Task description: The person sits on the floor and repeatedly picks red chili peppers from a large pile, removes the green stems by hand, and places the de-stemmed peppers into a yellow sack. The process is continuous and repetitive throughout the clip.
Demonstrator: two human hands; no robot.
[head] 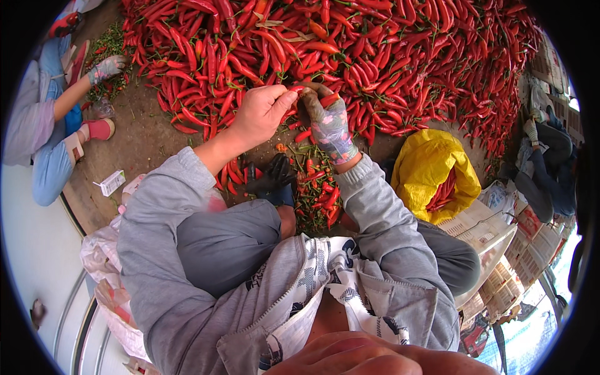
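Observation:
My bare left hand [266, 112] pinches the end of a red chili pepper [296, 88] between thumb and fingers. Facing it, my right hand [329, 124] wears a flower-patterned glove with soiled fingertips and is closed on a pepper too. A red pepper end [330, 99] shows beside the right fingers; whether it belongs to the same pepper I cannot tell. Both hands are held close together in front of a large heap of red chili peppers [375, 61]. On the ground below my hands lies a small pile of green stems and red pieces [323, 192], between my legs.
A yellow sack [422, 154] with peppers inside stands at right beside a pale plastic crate [473, 225]. A small carton [111, 183] lies on the ground at left. One person's gloved hand [108, 69] is at far left; another person [546, 159] sits at far right.

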